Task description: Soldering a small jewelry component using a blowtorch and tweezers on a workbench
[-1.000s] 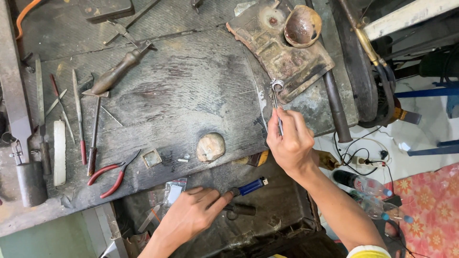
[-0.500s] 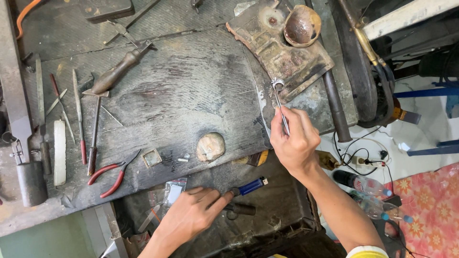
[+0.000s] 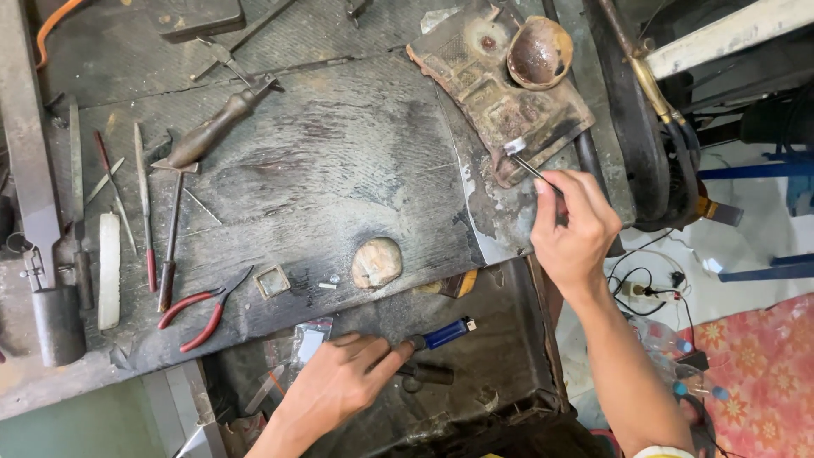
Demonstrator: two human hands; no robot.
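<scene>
- Charred dark wood covers the workbench (image 3: 322, 170); a scorched, rusty block (image 3: 500, 106) sits at its far right corner with a small clay bowl (image 3: 538, 53) on top.
- Right hand (image 3: 575, 229): fingers pinched together on thin metal tweezers (image 3: 532, 167), the tips holding a small pale piece against the near edge of the block.
- Tweezers, judged: light, stiff, springy. Best held mid-shank as now; the tiny piece could slip out if the pinch slackens.
- Left hand (image 3: 339, 386): resting in the open drawer (image 3: 500, 356) under the near edge of the bench, fingers closed loosely beside a blue-handled tool (image 3: 443, 334). Cannot tell whether it grips anything.
- Small clear plastic packet (image 3: 307, 341) in the drawer by the left hand, flat, squarish, pale contents; no label can be made out.
- Near edge of bench: rounded stone (image 3: 376, 262), small square metal frame (image 3: 272, 281), red-handled pliers (image 3: 203, 309).
- Left edge: files (image 3: 144, 203), a white stick (image 3: 108, 270), a brown-handled hammer (image 3: 208, 131).
</scene>
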